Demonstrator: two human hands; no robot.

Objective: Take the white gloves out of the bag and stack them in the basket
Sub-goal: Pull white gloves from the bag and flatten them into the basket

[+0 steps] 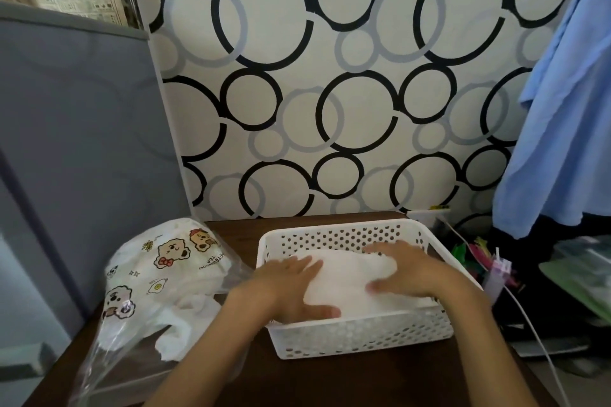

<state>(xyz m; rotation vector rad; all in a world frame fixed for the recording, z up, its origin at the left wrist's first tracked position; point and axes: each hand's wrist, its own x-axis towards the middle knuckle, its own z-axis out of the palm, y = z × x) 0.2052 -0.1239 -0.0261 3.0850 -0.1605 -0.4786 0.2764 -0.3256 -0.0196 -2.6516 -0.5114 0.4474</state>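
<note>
The left hand (291, 287) is laid flat with its fingers straight and slightly spread, pressed onto the left part of the white gloves (347, 281) inside the basket (360, 337); its thumb is stretched along the near edge of the pile. The right hand (403, 271) is likewise spread open, palm down, and is rested on the right part of the same pile, with its thumb pointed inward toward the left hand. Nothing is gripped by either hand; the soft cloth is only pressed under the palms. Behind the scene a wall (330, 76) is covered with a pattern of black and grey rings on a pale ground. A grey fabric panel (76, 149) is stood at the left, and a light blue cloth (568, 116) is hung at the right. The dark brown wooden table (330, 380) is smooth, and the basket and bag are both set on it. The bag (158, 277) is lain just left of the basket; it is made of thin clear plastic printed with cartoon bears and fried eggs, crumpled, and more white gloves are seen through it and at its open mouth. The basket is a white rectangular plastic one with rounded corners and walls perforated by rows of round holes. The gloves in it are seen as a flat, fuzzy white stack. A thin white cable (535, 334) is run down at the right of the table.
</note>
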